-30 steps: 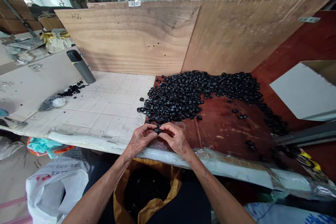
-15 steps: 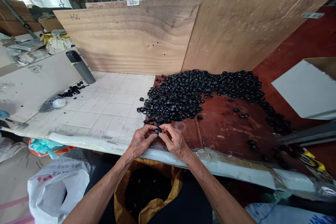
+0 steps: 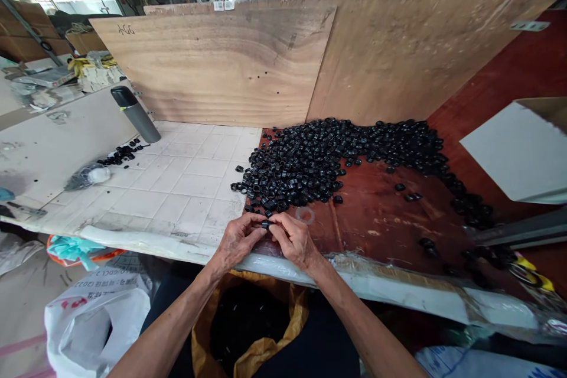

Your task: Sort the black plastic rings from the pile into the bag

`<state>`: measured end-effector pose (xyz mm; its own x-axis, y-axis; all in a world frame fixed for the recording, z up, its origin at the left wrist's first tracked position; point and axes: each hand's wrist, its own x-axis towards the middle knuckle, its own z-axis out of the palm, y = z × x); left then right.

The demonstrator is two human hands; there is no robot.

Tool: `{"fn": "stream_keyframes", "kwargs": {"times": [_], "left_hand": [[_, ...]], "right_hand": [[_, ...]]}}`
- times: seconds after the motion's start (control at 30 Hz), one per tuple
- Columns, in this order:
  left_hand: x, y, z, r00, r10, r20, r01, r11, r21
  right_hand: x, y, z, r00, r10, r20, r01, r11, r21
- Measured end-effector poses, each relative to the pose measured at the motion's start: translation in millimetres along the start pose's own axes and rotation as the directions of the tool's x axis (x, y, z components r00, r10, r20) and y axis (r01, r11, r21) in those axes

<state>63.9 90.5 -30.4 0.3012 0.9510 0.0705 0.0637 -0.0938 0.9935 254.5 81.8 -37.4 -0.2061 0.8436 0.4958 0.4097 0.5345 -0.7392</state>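
Note:
Between the fingertips of both hands is a small black ring-shaped part [image 3: 266, 224], held just above the table's front edge. My left hand [image 3: 240, 238] pinches it from the left, and my right hand [image 3: 293, 237] grips its right side; the fingers cover most of it. Right beyond my fingers begins a large pile of similar black parts [image 3: 301, 156], spread back and to the right. A clear ring [image 3: 305, 215] lies on the red-brown board close to my right hand. Below my hands, an orange-yellow sack [image 3: 296, 307] stands open with dark contents.
A grey bottle with a black lid [image 3: 135, 113] leans at the left, near a plastic bag [image 3: 87, 175] and loose black bits. Plywood boards [image 3: 221, 65] wall off the back. A white box [image 3: 516, 150] is at right, and yellow-handled scissors [image 3: 531, 274] lie at the right front.
The black part has turned slightly between my fingertips, and my right fingers have shifted a little closer around it. Everything else stays in place.

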Motion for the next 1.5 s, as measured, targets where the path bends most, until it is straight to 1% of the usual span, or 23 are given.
{"fn": "stream_keyframes", "kwargs": {"times": [0.07, 0.13, 0.23, 0.33, 0.43, 0.53, 0.6, 0.67, 0.8, 0.87, 0.97, 1.0, 1.07, 1.17, 1.27, 1.4, 1.5], "left_hand": [[0.2, 1.1, 0.2, 1.0, -0.01, -0.011, 0.01, 1.0, -0.021], [0.1, 1.5, 0.0, 1.0, 0.005, -0.007, -0.006, 1.0, -0.017], [0.0, 2.1, -0.5, 0.999, 0.049, 0.005, -0.049, 0.998, 0.044], [0.0, 4.6, -0.1, 0.998, 0.069, 0.001, -0.069, 0.991, 0.113], [-0.3, 7.5, 0.7, 0.998, 0.055, 0.004, -0.055, 0.992, 0.113], [-0.8, 7.8, 0.7, 0.999, 0.047, -0.004, -0.047, 0.991, 0.123], [-1.2, 6.6, 0.2, 0.999, 0.046, -0.018, -0.044, 0.991, 0.128], [-1.1, 5.5, -0.1, 0.999, 0.03, -0.024, -0.027, 0.995, 0.096], [0.1, 6.6, -0.2, 0.999, -0.044, -0.009, 0.043, 0.997, -0.058], [1.0, 8.1, -0.5, 0.995, -0.098, 0.004, 0.098, 0.985, -0.142], [2.0, 9.3, -2.0, 0.985, -0.171, 0.031, 0.173, 0.955, -0.239], [2.4, 9.3, -2.5, 0.982, -0.183, 0.038, 0.187, 0.949, -0.254], [2.9, 9.2, -3.2, 0.98, -0.193, 0.043, 0.197, 0.944, -0.264], [3.4, 8.9, -2.8, 0.984, -0.177, 0.021, 0.177, 0.953, -0.248], [3.1, 7.5, -0.8, 0.992, -0.13, 0.008, 0.129, 0.973, -0.191], [1.1, 2.1, 1.5, 1.0, -0.03, 0.004, 0.03, 0.999, -0.044], [-0.9, -0.8, 1.7, 0.999, 0.053, 0.002, -0.053, 0.994, 0.092]], "right_hand": [[-0.5, -0.4, -0.1, 0.998, -0.055, 0.008, 0.055, 0.998, 0.017], [-0.3, 1.6, 1.5, 0.996, -0.089, -0.001, 0.089, 0.996, 0.006], [0.7, 5.8, 4.3, 0.995, -0.099, 0.008, 0.099, 0.995, -0.03], [1.3, 8.2, 5.5, 0.994, -0.1, -0.034, 0.099, 0.994, -0.04], [1.0, 9.2, 6.2, 0.997, -0.043, -0.063, 0.041, 0.999, -0.024], [1.0, 8.8, 7.3, 0.999, 0.032, -0.024, -0.032, 0.999, -0.002], [1.5, 7.6, 7.6, 0.998, 0.054, -0.009, -0.054, 0.999, 0.005], [2.2, 6.0, 6.9, 0.998, 0.065, -0.001, -0.065, 0.998, 0.008], [3.3, 4.5, 4.1, 0.998, 0.062, 0.012, -0.062, 0.998, 0.034], [3.8, 5.4, 3.8, 1.0, -0.006, -0.017, 0.006, 0.999, 0.032], [4.8, 6.3, 4.4, 0.989, -0.131, -0.065, 0.135, 0.989, 0.056], [5.3, 5.9, 4.2, 0.985, -0.155, -0.073, 0.16, 0.984, 0.074], [6.8, 3.4, 2.9, 0.984, -0.162, -0.074, 0.169, 0.98, 0.108], [9.2, -2.0, -1.3, 0.992, -0.113, -0.064, 0.121, 0.982, 0.143], [9.9, -4.9, -3.6, 0.995, -0.072, -0.068, 0.081, 0.986, 0.144], [6.5, -1.4, 0.9, 0.996, -0.001, -0.09, 0.007, 0.997, 0.074], [3.8, 3.4, 6.4, 0.996, 0.016, -0.086, -0.014, 0.999, 0.029]]}}
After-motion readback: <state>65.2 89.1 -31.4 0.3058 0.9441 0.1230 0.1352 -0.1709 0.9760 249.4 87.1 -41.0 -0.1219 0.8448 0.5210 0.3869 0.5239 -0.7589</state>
